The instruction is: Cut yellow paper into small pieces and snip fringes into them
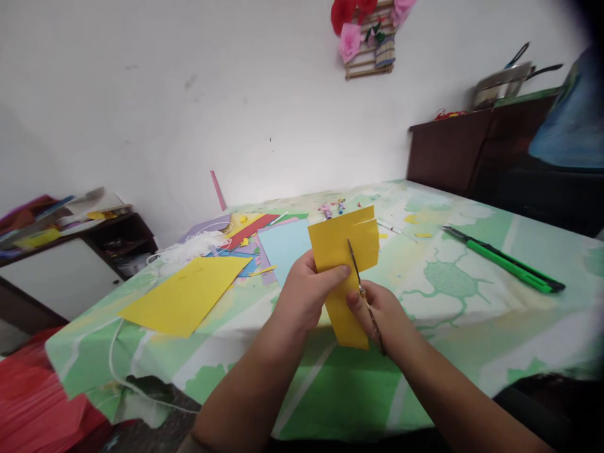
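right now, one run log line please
left hand: yellow paper | right hand: scissors cutting it | table: yellow sheet, green cutter

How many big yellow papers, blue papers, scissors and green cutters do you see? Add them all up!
Big yellow papers: 2 (held yellow paper in the left hand, flat yellow paper on the table)
Light blue paper: 1
Scissors, in the right hand: 1
Green cutter: 1
Total: 5
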Available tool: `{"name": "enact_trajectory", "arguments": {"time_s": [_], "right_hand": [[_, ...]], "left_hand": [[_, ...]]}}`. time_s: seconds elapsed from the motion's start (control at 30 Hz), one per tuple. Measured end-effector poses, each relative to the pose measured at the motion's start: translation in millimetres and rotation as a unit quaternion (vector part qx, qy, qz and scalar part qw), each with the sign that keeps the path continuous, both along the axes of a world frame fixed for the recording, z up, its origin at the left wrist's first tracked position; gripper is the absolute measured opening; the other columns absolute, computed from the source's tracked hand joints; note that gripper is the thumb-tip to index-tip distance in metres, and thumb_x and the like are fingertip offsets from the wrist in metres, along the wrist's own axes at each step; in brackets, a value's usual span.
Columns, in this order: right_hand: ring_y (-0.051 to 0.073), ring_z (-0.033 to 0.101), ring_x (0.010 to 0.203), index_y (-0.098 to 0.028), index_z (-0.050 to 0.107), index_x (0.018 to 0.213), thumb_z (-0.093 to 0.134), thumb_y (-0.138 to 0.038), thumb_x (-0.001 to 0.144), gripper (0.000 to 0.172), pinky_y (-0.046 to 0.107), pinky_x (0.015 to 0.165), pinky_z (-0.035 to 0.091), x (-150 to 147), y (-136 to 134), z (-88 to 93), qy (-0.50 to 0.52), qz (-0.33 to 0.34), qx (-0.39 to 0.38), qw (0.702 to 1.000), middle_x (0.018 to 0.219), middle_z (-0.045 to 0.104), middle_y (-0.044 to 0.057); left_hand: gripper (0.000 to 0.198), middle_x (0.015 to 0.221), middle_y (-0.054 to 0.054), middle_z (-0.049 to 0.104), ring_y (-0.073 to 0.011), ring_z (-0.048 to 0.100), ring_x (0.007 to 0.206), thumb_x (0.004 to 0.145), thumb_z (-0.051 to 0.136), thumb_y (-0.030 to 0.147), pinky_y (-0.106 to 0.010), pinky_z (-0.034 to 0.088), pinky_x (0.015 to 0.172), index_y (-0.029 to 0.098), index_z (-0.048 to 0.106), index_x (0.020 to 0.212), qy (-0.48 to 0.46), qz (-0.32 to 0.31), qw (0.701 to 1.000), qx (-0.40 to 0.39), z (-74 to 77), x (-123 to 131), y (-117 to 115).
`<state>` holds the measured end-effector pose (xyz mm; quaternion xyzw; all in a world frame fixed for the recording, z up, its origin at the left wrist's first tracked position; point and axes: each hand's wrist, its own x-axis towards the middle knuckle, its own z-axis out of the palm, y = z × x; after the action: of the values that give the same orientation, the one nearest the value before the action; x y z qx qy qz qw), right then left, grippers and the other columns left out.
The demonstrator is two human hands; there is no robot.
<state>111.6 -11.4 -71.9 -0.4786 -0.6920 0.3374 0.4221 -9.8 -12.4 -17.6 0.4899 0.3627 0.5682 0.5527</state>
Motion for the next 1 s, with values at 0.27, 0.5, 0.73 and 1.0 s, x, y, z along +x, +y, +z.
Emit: {"name": "enact_trajectory", "arguments": {"time_s": [0.27, 0.5, 0.73, 1.0], "right_hand": [[0.015, 0.049, 0.059, -0.019, 0.047, 0.067, 0.044, -0.057, 0.073, 0.039, 0.026, 0.050, 0.037, -7.4, -13.1, -6.0, 0.022, -0.001, 0.020, 1.000, 0.062, 0.054, 0.001], [0.017, 0.050, 0.060, -0.019, 0.049, 0.070, 0.045, -0.062, 0.069, 0.043, 0.026, 0.051, 0.036, -6.9, -14.5, 2.0, 0.001, -0.002, 0.015, 1.000, 0.064, 0.055, 0.002], [0.018, 0.054, 0.064, -0.018, 0.051, 0.074, 0.048, -0.062, 0.067, 0.045, 0.027, 0.055, 0.039, -2.6, -16.1, 3.5, 0.006, 0.007, -0.004, 1.000, 0.068, 0.059, 0.003], [0.016, 0.052, 0.056, -0.019, 0.050, 0.066, 0.046, -0.067, 0.064, 0.049, 0.026, 0.048, 0.037, -6.2, -21.6, 1.2, 0.037, 0.001, -0.009, 0.999, 0.059, 0.056, 0.002]], "left_hand": [[0.008, 0.061, 0.003, 0.055, -0.0100, 0.051, 0.056, 0.060, 0.055, 0.015, -0.021, 0.040, 0.053, 0.015, 0.057, 0.067, 0.037, 0.062, 0.997, 0.009, -13.7, 6.0, -14.1], [0.006, 0.053, 0.004, 0.047, -0.0078, 0.044, 0.050, 0.063, 0.053, 0.021, -0.019, 0.035, 0.047, 0.015, 0.051, 0.060, 0.072, 0.093, 0.993, 0.008, -10.2, 4.6, -17.7], [0.009, 0.057, 0.002, 0.052, -0.0098, 0.048, 0.055, 0.063, 0.050, 0.019, -0.020, 0.038, 0.052, 0.015, 0.057, 0.064, 0.151, 0.080, 0.985, 0.034, -8.8, 2.5, -20.8], [0.009, 0.056, 0.002, 0.050, -0.0107, 0.047, 0.054, 0.063, 0.050, 0.022, -0.021, 0.037, 0.050, 0.016, 0.056, 0.063, 0.168, 0.087, 0.982, 0.026, -8.8, 2.8, -25.0]]}}
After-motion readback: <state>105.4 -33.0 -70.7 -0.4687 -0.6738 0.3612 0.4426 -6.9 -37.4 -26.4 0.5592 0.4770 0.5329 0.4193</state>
